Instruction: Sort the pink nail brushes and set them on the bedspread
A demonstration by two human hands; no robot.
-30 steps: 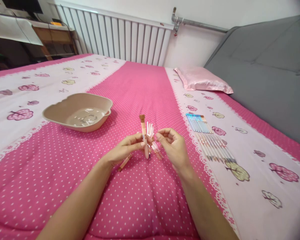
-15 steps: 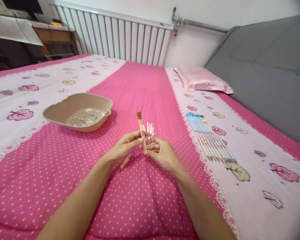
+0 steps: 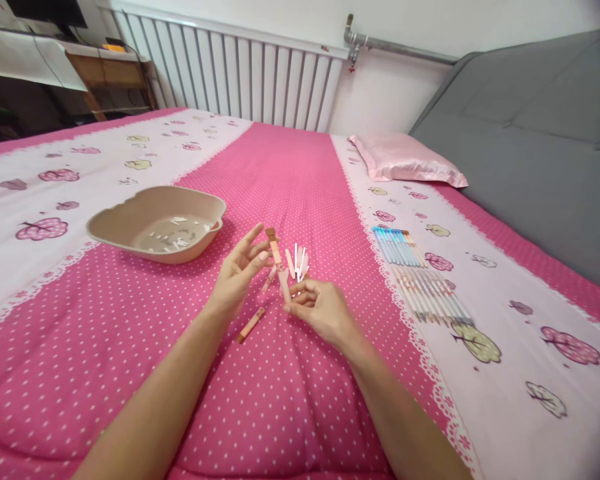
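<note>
My right hand (image 3: 316, 309) is closed around the lower end of a pink pen (image 3: 278, 263) that stands nearly upright, brown cap on top. My left hand (image 3: 239, 272) is beside the pen's upper part with fingers spread, fingertips close to the cap; whether they touch it is unclear. Behind the pen stand several thin white and pink sticks (image 3: 298, 260), their lower ends hidden by my right hand. A short orange pen part (image 3: 251, 325) lies on the pink dotted bedspread below my left wrist.
A beige tray (image 3: 130, 217) with small white bits stands at the left. A row of pens (image 3: 420, 275) lies on the pale strip at the right. Further back are a pink pillow (image 3: 405, 160), a grey headboard (image 3: 540, 140) and a radiator (image 3: 230, 73).
My left hand has let go of the pen and spread its fingers. My right hand has come in from the right and closed on the pen's lower end, which now tilts left.
</note>
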